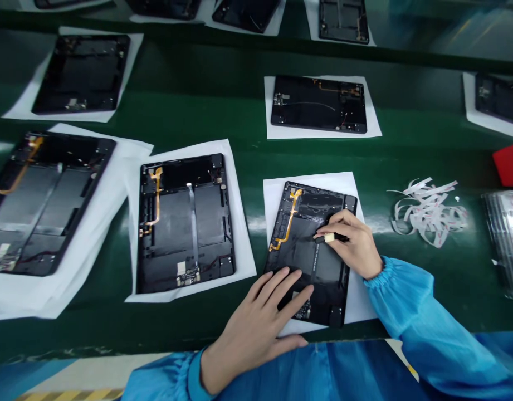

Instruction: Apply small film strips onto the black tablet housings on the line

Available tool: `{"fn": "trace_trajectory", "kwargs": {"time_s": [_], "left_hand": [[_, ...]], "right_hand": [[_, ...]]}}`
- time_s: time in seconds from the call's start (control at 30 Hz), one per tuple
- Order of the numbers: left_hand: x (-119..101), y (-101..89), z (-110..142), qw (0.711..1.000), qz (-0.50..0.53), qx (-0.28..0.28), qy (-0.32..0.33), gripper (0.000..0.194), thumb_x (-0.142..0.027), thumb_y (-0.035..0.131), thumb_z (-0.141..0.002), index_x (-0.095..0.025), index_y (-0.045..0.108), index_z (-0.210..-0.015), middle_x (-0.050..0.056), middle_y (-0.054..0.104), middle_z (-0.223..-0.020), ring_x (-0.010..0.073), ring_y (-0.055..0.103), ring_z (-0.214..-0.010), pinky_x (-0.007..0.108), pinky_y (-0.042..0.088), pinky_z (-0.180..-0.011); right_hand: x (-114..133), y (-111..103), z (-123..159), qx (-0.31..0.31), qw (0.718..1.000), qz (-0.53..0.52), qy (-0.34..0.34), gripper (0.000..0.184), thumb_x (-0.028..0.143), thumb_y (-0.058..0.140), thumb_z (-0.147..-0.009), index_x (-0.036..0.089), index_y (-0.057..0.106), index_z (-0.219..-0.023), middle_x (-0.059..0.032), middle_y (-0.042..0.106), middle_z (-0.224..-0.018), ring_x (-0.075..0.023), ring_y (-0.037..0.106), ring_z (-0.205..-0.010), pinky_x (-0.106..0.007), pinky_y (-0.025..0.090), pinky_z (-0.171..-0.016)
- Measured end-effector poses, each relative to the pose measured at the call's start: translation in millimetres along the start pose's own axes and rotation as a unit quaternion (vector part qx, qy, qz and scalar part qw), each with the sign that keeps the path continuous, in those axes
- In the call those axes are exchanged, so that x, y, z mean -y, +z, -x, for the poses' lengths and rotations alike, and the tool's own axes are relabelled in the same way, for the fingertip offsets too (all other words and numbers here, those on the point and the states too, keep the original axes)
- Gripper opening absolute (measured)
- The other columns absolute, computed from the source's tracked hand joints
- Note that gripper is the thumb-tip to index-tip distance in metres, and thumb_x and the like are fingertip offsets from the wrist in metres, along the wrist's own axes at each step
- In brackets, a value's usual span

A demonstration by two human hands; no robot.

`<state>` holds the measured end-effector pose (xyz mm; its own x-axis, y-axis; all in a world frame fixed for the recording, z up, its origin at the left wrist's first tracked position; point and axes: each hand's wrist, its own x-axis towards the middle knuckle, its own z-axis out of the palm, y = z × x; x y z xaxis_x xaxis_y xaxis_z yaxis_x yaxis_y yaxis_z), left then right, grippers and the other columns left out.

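Note:
A black tablet back housing [300, 228] lies on a white sheet [348, 181] in front of me. An orange flex cable [290, 220] runs down its left side. My left hand [267, 323] rests across its lower left edge, fingers spread. Over the middle of the housing, my right hand [348, 239] pinches a small black tool with a cream-coloured part [329, 238]. The tool's tip is close to a narrow dark strip [315, 262] along the housing's centre; whether they touch I cannot tell. A circuit board [302, 308] shows partly beneath my left fingers.
More open housings lie on white sheets, one [181, 223] just left and another [318, 104] farther back. Curled white strips [431, 211] are heaped on the green bench [198, 111] to the right. Clear plastic trays [507, 239] and a red box [511, 164] stand at the right edge.

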<state>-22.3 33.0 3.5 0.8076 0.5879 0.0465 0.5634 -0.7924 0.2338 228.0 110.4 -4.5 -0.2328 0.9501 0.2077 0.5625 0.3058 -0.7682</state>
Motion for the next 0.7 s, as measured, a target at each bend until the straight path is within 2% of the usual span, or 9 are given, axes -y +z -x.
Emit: {"fn": "trace_trajectory", "kwargs": {"time_s": [0.37,0.7], "left_hand": [[-0.6,2.6,-2.2,1.000,-0.011,-0.006,0.002,0.077,-0.070,0.051,-0.084,-0.026,0.041,-0.147,0.012,0.049,-0.142,0.0337,0.042,-0.130,0.045,0.027,-0.107],[1.4,-0.4,-7.8,1.000,-0.011,-0.025,0.001,0.074,-0.073,0.047,-0.084,-0.025,0.050,-0.141,0.011,0.057,-0.134,0.0323,0.047,-0.122,0.044,0.026,-0.104]], "right_hand": [[-0.6,-3.0,-1.6,-0.004,0.999,-0.030,0.013,0.013,0.011,0.066,-0.084,0.019,0.074,-0.088,-0.0035,0.059,-0.085,-0.0167,0.060,-0.079,-0.030,0.052,-0.072],[-1.5,-0.5,-0.1,0.005,1.000,0.001,-0.002,0.018,0.010,0.059,-0.086,0.021,0.073,-0.089,-0.0043,0.057,-0.087,-0.0169,0.060,-0.081,-0.030,0.053,-0.074]]}}
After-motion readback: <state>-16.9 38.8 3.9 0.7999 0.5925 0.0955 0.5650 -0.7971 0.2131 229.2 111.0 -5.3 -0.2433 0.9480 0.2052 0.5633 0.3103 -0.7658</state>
